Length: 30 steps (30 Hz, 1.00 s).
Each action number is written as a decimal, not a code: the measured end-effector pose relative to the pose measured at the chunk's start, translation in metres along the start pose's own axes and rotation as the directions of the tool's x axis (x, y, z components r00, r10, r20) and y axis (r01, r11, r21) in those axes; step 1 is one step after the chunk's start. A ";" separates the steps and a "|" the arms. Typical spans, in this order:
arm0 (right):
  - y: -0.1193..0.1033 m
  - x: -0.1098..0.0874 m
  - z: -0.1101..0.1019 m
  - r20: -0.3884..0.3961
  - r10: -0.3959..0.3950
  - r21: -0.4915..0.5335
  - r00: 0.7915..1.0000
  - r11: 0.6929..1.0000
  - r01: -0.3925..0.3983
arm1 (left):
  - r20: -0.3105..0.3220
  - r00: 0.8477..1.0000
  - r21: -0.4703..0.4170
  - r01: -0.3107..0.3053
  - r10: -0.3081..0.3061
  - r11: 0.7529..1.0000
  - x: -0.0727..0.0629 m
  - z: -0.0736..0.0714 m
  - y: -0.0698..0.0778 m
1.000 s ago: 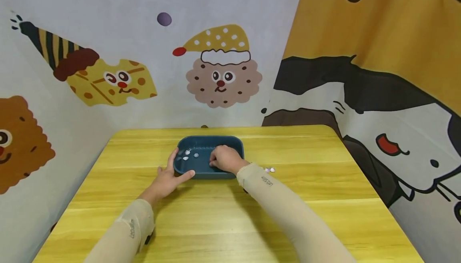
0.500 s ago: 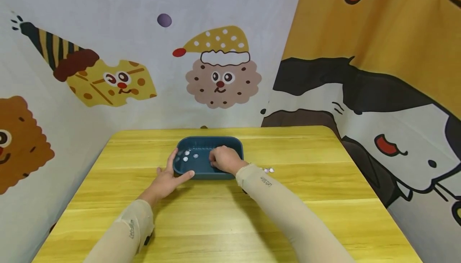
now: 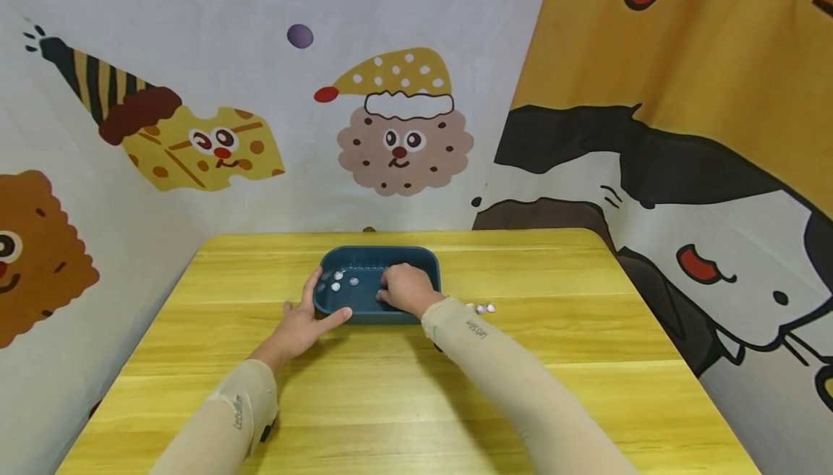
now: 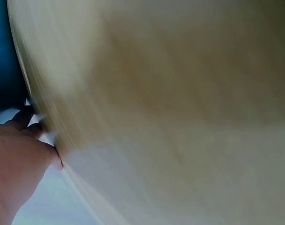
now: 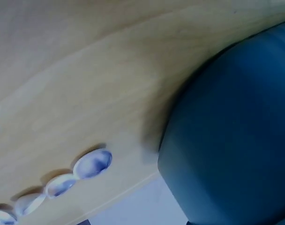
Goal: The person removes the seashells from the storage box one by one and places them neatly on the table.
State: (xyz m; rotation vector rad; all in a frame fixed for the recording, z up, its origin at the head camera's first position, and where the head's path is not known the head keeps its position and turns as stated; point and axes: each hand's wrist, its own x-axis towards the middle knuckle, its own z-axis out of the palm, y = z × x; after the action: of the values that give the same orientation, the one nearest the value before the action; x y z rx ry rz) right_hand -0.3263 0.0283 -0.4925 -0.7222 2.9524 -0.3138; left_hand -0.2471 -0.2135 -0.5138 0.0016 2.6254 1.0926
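A dark blue rectangular tray (image 3: 371,318) stands on the table towards its far edge. My left hand (image 3: 301,330) holds the tray's left front corner, thumb along the front wall and a finger at the left rim; part of that hand shows in the left wrist view. Inside the tray, my right hand (image 3: 408,288) bends its fingers down close over the bottom at the right side. Whether it pinches anything, I cannot tell. Small whitish shells (image 3: 335,287) lie in the tray's left half. More shells (image 5: 92,163) lie in a row on the table right of the tray.
The yellow wood-grain table (image 3: 390,403) has rounded far corners. Behind it hangs a curtain (image 3: 403,215) with printed cartoon figures. Both forearms wear beige sleeves (image 3: 494,359), and the right one passes close beside the row of shells.
The right hand's fingertips have parted slightly within the tray, and its wrist has shifted a little left, uncovering another shell on the table. The left hand and tray stay put.
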 end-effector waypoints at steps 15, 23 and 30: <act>0.000 -0.006 -0.007 -0.074 -0.018 0.054 0.997 0.998 0.022 | -0.001 1.000 -0.006 -0.005 0.005 1.000 0.003 0.001 -0.003; 0.012 -0.017 -0.019 -0.127 -0.111 0.226 0.986 0.964 0.138 | 0.001 1.000 0.005 -0.003 0.003 1.000 0.002 0.000 -0.003; 0.036 -0.051 -0.053 -0.141 -0.050 0.394 0.989 0.914 0.102 | -0.007 1.000 -0.003 -0.007 0.007 1.000 0.002 0.000 -0.002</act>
State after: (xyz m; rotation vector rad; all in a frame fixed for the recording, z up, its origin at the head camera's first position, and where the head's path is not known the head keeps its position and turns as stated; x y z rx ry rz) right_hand -0.3048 0.0928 -0.4469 -0.7815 2.8306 -0.9719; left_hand -0.2484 -0.2145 -0.5154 0.0063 2.6323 1.1005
